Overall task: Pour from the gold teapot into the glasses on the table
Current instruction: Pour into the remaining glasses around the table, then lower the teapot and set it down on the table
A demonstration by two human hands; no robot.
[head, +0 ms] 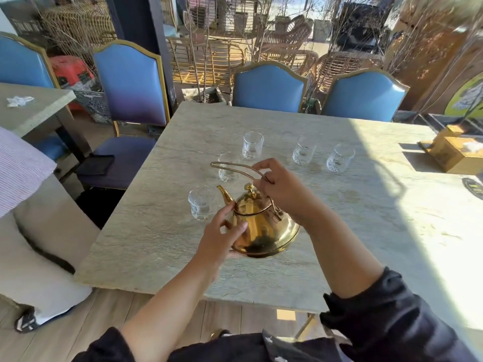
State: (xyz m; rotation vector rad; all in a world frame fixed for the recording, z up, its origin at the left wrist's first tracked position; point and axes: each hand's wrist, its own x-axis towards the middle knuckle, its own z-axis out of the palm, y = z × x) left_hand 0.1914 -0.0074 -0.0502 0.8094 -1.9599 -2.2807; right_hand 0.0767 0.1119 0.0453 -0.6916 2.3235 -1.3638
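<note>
The gold teapot [264,226] is tilted to the left, its spout [225,193] pointing at the nearest glass [200,205]. My right hand [281,188] is closed around the thin wire handle [235,167]. My left hand [222,236] cups the pot's left side and base. Behind the handle stands a second glass [227,168], partly hidden by it. Three more clear glasses stand further back: one [252,145] in the middle, one [303,150] to its right and one [339,158] at the far right. I cannot tell whether liquid is flowing.
The grey stone table [156,231] has blue chairs [269,87] on its far side and one at the left [130,84]. A wooden tissue box [454,152] sits at the right edge. A person in a striped sleeve [21,165] sits at the left.
</note>
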